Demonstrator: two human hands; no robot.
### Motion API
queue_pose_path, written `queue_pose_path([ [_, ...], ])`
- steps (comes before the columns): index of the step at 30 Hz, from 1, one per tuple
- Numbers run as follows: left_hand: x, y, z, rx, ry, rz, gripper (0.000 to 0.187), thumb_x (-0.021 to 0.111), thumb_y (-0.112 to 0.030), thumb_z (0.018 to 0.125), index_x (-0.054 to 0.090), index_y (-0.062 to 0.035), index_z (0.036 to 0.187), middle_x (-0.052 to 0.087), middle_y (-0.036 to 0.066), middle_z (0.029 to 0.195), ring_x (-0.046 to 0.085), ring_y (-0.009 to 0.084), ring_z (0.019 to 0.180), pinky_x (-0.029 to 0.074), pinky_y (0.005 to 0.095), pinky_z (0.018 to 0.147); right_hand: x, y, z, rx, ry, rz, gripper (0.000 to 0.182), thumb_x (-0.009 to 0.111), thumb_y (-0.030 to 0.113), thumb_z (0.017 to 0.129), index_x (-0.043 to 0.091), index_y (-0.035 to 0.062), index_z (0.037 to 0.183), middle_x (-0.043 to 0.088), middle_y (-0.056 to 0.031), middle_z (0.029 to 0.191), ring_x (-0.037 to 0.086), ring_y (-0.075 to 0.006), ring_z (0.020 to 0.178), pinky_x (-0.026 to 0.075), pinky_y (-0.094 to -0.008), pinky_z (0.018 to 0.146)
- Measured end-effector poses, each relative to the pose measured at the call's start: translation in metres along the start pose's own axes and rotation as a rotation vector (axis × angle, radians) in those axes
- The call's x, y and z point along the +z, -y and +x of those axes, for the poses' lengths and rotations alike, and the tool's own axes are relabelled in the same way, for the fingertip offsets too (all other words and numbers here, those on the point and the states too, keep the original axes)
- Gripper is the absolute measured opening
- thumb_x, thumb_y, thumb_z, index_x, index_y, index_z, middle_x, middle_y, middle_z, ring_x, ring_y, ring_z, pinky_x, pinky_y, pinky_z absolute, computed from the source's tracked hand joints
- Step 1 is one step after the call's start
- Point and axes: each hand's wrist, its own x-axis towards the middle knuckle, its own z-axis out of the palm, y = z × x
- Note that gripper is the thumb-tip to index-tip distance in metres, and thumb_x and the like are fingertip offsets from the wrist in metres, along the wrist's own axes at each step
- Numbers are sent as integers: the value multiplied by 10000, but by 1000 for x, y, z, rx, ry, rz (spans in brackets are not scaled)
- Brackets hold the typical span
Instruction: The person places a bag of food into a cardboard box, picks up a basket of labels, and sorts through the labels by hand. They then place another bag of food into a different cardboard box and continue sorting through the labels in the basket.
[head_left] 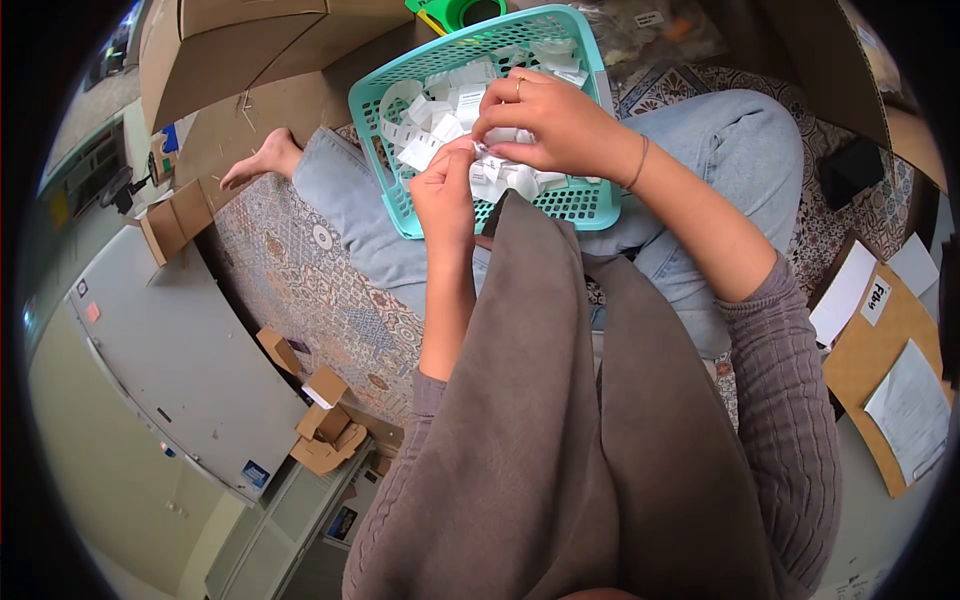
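A teal plastic basket [575, 200] rests on my lap, filled with several white paper labels [440, 125]. My left hand [445, 190] and my right hand [550, 125] meet over the basket's middle. Both pinch the same small white label strip [485, 155] between their fingertips. A ring sits on one right finger and a thin band circles the right wrist. My grey sleeves and a brown cloth on my front hide the near edge of the basket.
My legs in light jeans lie across a patterned rug [330, 300]. Cardboard boxes [230, 50] stand at the far left, small cardboard scraps [325, 425] at the near left. Brown cardboard with white papers [890, 360] lies at the right.
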Motion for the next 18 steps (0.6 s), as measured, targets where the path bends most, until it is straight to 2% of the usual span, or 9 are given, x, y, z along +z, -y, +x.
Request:
queue_pose_path([
  [4, 3, -2, -3, 51, 20, 78, 215, 506, -89, 818, 607, 93, 868, 605, 68, 892, 541, 103, 795, 410, 217, 760, 5, -4, -3, 74, 5, 112, 134, 614, 150, 661, 601, 132, 793, 552, -20, 790, 509, -216, 808, 423, -327, 722],
  [6, 1, 3, -2, 52, 28, 96, 213, 507, -86, 817, 608, 96, 859, 606, 70, 893, 540, 102, 798, 410, 216, 756, 1, -2, -2, 154, 98, 148, 121, 605, 143, 658, 593, 119, 777, 563, -30, 780, 521, -229, 803, 417, -325, 723],
  [10, 1, 4, -2, 47, 19, 88, 207, 506, -77, 814, 606, 97, 863, 607, 76, 900, 538, 98, 800, 411, 211, 740, 2, -3, -2, 110, 100, 112, 102, 606, 157, 670, 590, 107, 757, 563, -28, 785, 526, -222, 782, 421, -324, 691],
  [13, 0, 6, -1, 86, 24, 39, 211, 509, -82, 819, 603, 97, 877, 605, 80, 902, 534, 93, 801, 411, 209, 734, -2, -1, 1, 226, 90, 240, 95, 605, 165, 694, 591, 90, 750, 575, -26, 752, 538, -179, 699, 429, -299, 636],
  [14, 1, 5, -1, 85, 24, 39, 211, 509, -82, 819, 603, 97, 877, 605, 80, 902, 534, 93, 801, 411, 209, 734, -5, -2, 2, 317, 138, 389, 97, 610, 156, 711, 582, 75, 757, 571, -11, 740, 527, -138, 694, 416, -269, 623],
  [15, 3, 4, -2, 103, -9, 51, 202, 514, -85, 820, 586, 103, 799, 610, 89, 874, 527, 96, 785, 408, 221, 717, -6, -2, 2, 409, 186, 538, 102, 615, 146, 729, 573, 60, 765, 568, 4, 728, 517, -96, 689, 403, -240, 610],
  [16, 4, 3, -2, 119, -42, 63, 226, 520, -88, 820, 569, 109, 720, 614, 98, 846, 520, 99, 770, 406, 233, 701, -6, -2, 2, 409, 186, 539, 102, 615, 146, 729, 573, 60, 765, 568, 4, 728, 517, -96, 689, 403, -240, 610],
  [18, 6, 0, -3, 118, -40, 65, 215, 528, -91, 816, 573, 101, 730, 614, 96, 841, 524, 105, 772, 408, 235, 705, -4, -3, 1, 395, 149, 573, 113, 607, 149, 755, 571, 46, 785, 580, 6, 720, 520, -65, 679, 403, -216, 608],
])
